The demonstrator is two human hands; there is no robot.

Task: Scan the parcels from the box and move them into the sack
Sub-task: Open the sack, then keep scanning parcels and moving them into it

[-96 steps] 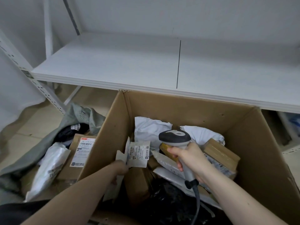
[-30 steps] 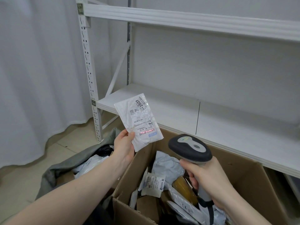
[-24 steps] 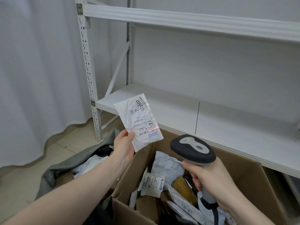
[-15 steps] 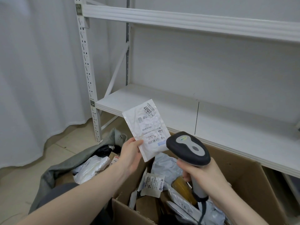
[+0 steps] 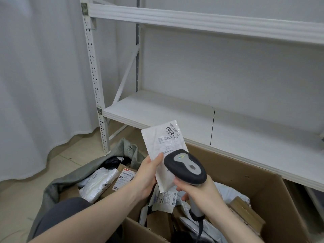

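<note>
- The flat white parcel is held up over the near left corner of the cardboard box, its label — printed "2007" near the top — facing the camera.
- The left hand grips the parcel's left edge, thumb on the front and fingers curled behind it.
- The right hand is clenched round the grey handle of the barcode scanner; its dark head overlaps the parcel's lower right part, so the two look very close, though touching cannot be told.
- A dark cable runs down from the scanner handle into the box.
- Inside the box lie more parcels: a labelled white one just below the hands, grey poly bags and a brown carton to the right.
- Left of the box, on the floor, the grey sack lies open — it holds a white bagged parcel, a labelled brown carton and something black further back.
- Behind stands a white metal shelf rack; a white curtain hangs at the left.
</note>
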